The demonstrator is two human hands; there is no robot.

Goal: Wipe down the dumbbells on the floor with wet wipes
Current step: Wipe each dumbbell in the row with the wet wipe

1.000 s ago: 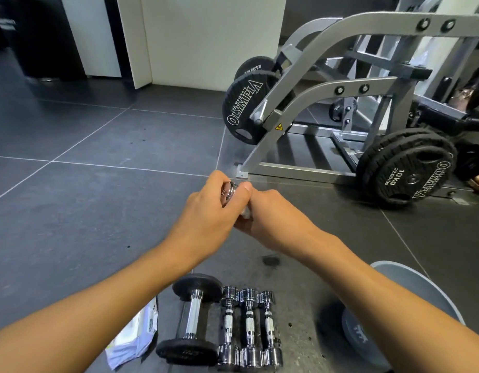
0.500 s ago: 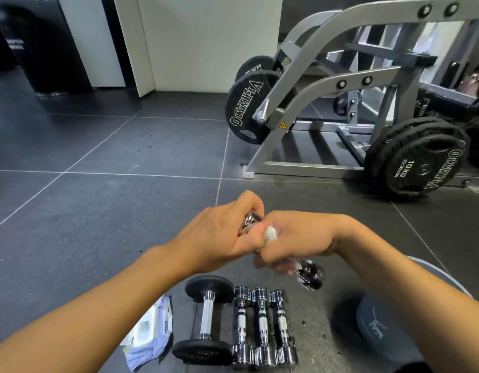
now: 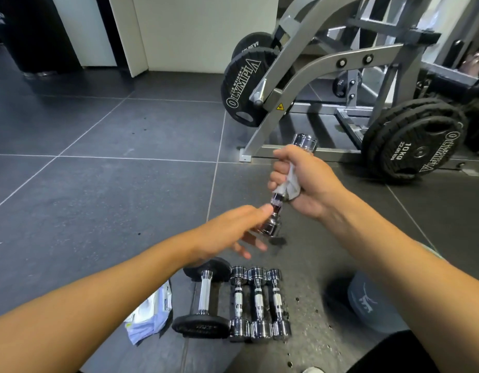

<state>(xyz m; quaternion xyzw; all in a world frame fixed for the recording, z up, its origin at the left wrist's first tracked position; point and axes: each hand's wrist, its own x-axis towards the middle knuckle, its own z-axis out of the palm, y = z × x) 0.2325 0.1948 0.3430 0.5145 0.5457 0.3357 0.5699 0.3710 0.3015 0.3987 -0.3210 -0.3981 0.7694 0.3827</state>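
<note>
A small chrome dumbbell [image 3: 273, 224] hangs in the air, tilted, its upper head far and its lower head near me. My right hand [image 3: 303, 179] is closed round its handle with a white wet wipe [image 3: 288, 187] pressed between palm and handle. My left hand [image 3: 233, 232] has spread fingers and touches the lower head with its fingertips. On the floor below lie three chrome dumbbells [image 3: 258, 305] side by side and a larger black-ended dumbbell [image 3: 203, 297] to their left. The wet wipes pack [image 3: 149, 316] lies left of that one.
A grey weight machine frame [image 3: 308, 76] with black plates [image 3: 246, 87] stands ahead on the dark tiled floor [image 3: 98, 184]. More black plates [image 3: 416, 146] lean at the right. A grey round object [image 3: 367, 305] sits on the floor under my right forearm.
My left hand has let go of the dumbbell's end and opened. My right hand has swung the dumbbell up and to the right with the wipe round the handle.
</note>
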